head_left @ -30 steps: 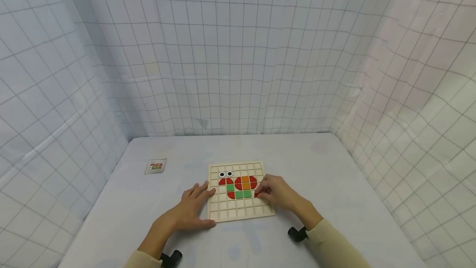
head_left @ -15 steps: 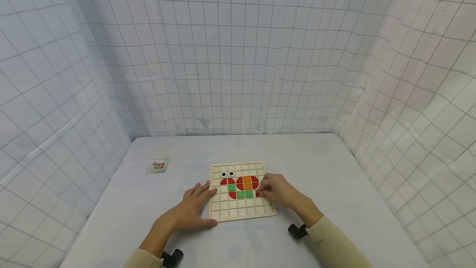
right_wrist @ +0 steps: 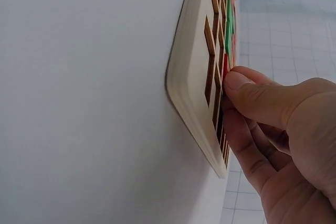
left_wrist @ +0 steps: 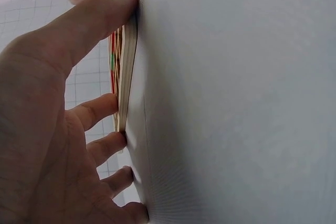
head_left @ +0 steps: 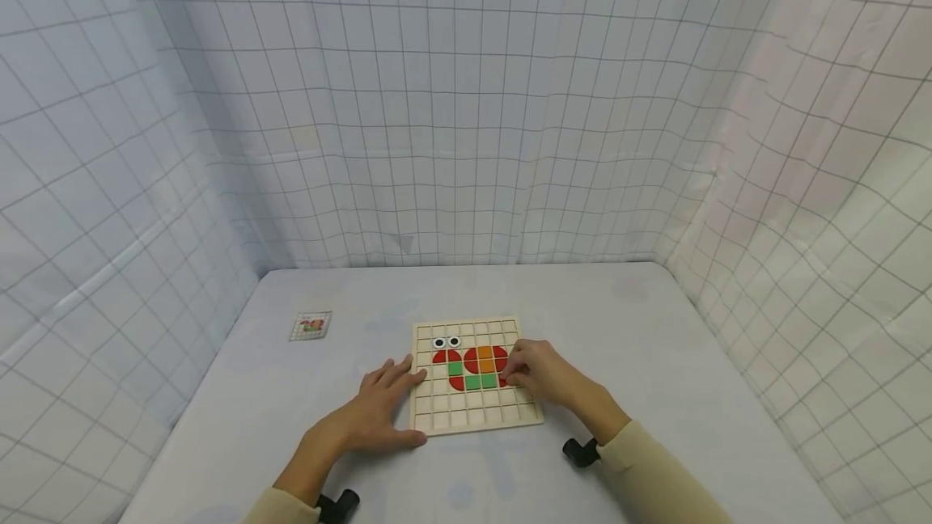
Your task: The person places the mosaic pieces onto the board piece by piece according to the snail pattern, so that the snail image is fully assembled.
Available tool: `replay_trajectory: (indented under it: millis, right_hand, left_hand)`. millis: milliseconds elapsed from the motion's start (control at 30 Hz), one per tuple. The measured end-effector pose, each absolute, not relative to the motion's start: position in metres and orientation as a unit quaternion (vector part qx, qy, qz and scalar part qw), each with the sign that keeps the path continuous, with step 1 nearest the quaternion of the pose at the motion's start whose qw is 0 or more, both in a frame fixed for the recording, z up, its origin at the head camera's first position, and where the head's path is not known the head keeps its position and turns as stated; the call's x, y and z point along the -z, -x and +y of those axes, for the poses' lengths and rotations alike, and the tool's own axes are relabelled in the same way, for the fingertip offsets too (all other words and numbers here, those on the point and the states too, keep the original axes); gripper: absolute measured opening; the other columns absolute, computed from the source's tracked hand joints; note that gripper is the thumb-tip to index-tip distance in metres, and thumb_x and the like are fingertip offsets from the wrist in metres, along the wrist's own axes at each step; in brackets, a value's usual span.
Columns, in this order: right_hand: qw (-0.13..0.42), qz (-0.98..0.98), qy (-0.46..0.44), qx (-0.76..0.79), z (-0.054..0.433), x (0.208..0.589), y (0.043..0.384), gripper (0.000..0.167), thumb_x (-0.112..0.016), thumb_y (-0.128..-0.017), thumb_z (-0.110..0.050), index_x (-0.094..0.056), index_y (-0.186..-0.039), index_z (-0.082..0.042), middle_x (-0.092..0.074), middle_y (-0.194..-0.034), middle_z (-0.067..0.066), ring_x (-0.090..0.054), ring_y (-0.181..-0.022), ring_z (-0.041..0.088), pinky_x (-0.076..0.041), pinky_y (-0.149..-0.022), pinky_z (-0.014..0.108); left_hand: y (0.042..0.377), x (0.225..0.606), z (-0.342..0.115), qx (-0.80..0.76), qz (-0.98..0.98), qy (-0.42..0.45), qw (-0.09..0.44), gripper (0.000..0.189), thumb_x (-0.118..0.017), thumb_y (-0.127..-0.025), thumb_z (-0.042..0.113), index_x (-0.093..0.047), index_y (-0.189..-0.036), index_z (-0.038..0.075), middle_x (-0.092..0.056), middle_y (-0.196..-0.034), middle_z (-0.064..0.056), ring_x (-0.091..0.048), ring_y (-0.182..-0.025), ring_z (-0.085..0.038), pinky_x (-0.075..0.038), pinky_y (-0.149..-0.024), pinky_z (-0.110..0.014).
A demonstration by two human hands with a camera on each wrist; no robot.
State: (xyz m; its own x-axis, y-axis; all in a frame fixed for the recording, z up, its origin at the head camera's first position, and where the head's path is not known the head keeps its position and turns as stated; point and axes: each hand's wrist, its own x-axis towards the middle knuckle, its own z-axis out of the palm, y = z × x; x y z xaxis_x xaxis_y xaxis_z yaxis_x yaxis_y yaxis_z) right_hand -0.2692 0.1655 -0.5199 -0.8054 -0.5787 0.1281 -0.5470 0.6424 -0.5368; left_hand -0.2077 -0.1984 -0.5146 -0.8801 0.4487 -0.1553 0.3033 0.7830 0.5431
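A square wooden grid board [head_left: 476, 419] lies on the table between the two hands. Set in its cells are red rounded tiles [head_left: 472, 361], orange tiles [head_left: 485, 360], green tiles [head_left: 473, 382] and two round eye tiles [head_left: 446, 342]. My left hand [head_left: 371, 411] rests along the board's left edge with fingers spread, the thumb at the near left corner. On the right side, the thumb and fingers of my right hand [head_left: 548, 377] pinch a red tile [right_wrist: 226, 64] at a cell beside the green row. Those fingertips hide most of this tile.
A small picture card [head_left: 311, 326] with a similar coloured pattern lies at the table's far left. White gridded sheets [head_left: 466, 144] stand around the table [head_left: 612, 322] at the back and both sides. Each wrist carries a black mount [head_left: 580, 453].
The red tile under my right fingers has shifted slightly left, and the pale gap between it and the green tile has closed. My left hand stays in place on the board.
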Motion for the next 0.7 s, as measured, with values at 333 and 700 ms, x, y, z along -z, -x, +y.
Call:
replay_trajectory:
  millis: [333,700]
  right_hand:
    - [0.006,0.911,0.307,0.274,0.1608,0.5213,0.267,0.009,-0.088,-0.102,-0.001,-0.09,-0.1,-0.009,-0.075,-0.102,-0.001,-0.065,-0.091,0.006,-0.062,-0.08,0.021]
    - [-0.018,0.907,0.318,0.275,0.1657,0.5213,0.2633,0.01,-0.087,-0.104,-0.004,-0.088,-0.098,-0.012,-0.08,-0.106,0.0,-0.069,-0.094,0.007,-0.062,-0.081,0.022]
  left_hand:
    - [0.2084,0.5152,-0.1964,-0.262,0.933,-0.201,0.142,0.109,-0.096,-0.09,0.057,-0.047,-0.179,0.018,-0.026,-0.195,-0.016,-0.018,-0.179,-0.057,-0.025,-0.137,-0.085]
    - [0.2087,0.5129,-0.1975,-0.262,0.934,-0.197,0.141,0.109,-0.096,-0.089,0.056,-0.048,-0.179,0.018,-0.027,-0.195,-0.016,-0.018,-0.18,-0.056,-0.023,-0.138,-0.085]
